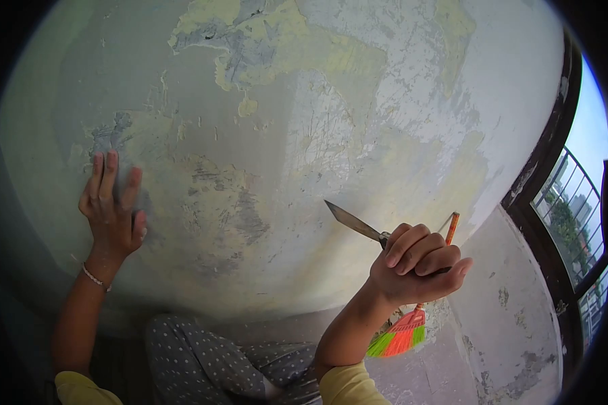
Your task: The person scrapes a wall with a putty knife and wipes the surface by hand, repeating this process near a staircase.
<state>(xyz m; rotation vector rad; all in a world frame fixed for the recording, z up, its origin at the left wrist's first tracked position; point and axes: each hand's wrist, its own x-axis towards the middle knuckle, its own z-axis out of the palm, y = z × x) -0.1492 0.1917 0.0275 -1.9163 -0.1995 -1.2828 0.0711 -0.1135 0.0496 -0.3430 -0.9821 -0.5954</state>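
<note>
My left hand (113,202) lies against the wall (263,135), fingers stretched upward and a little apart, just below a rough grey patch. In the fist of my right hand (422,263) is a putty knife (355,221). Its tapering metal blade points up and left, near the wall; whether it touches cannot be told. Most of the handle is hidden by the fingers. Patches of peeled paint and yellowish, scraped plaster spread over the wall between and above both hands.
A broom (402,335) with orange and green bristles stands behind my right forearm, its orange handle leaning on the wall. At the right is a dark-framed window (567,223) with a railing outside. My patterned trousers (203,358) show at the bottom.
</note>
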